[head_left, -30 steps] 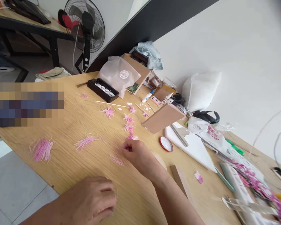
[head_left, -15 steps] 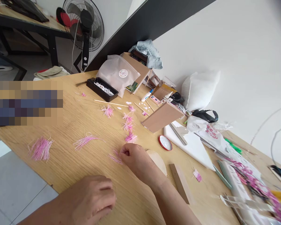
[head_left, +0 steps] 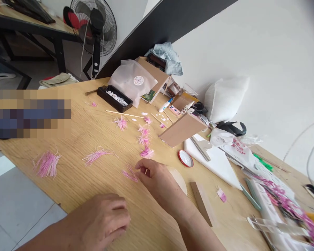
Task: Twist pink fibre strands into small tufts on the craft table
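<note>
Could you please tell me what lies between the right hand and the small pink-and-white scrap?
In the head view, a pale round disc, partly covered by the right hand, comes first, then a brown wooden block, before that scrap.

Thin pink strands (head_left: 130, 174) lie loosely spread on the wooden table (head_left: 75, 134).

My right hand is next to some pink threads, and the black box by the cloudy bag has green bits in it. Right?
Not quite: the head view shows white bits in the black box by the cloudy bag, not green. Your right hand is next to pink threads.
</note>
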`<state>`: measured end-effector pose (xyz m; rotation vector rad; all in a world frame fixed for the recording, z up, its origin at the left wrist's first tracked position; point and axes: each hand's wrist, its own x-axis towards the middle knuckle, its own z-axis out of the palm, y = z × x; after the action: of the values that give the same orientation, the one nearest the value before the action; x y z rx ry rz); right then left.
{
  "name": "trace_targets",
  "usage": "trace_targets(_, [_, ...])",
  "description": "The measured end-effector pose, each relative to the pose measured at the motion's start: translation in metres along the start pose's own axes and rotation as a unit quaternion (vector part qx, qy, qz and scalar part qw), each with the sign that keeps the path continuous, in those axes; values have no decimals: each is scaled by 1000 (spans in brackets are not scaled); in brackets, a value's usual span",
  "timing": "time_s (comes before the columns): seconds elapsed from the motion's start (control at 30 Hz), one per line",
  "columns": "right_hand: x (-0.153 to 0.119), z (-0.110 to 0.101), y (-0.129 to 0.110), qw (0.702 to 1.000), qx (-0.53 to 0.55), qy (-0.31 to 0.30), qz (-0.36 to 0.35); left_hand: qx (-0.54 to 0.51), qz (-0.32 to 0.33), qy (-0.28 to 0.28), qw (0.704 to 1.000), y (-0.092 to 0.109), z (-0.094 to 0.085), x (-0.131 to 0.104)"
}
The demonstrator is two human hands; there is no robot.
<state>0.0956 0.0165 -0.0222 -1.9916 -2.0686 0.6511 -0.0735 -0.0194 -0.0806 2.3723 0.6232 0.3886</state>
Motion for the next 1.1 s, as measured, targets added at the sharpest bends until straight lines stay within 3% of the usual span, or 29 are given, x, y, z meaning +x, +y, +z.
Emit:
trace_targets(0.17, [-17, -5, 12, 999, 20, 16, -24, -2, -20, 8, 1000, 2, -3, 1])
trace_targets(0.37, [-59, -9, 20, 994, 74, -76, -18, 42, -22, 34, 998, 7, -6, 3])
trace_targets(0.63, [-113, -16, 35, 986, 114, -112, -52, 113, 1, 108, 988, 19, 0, 11])
trace_targets(0.7, [-122, -17, 43, 988, 117, -90, -51, 136, 6, 128, 982, 22, 3, 14])
trace_targets(0.87, [-137, -12, 70, 989, 131, 71, 12, 177, 55, 114, 976, 39, 0, 29])
trace_targets(1.1, [-147, -5, 89, 949, 304, 9, 86, 210, 151, 61, 964, 74, -24, 78])
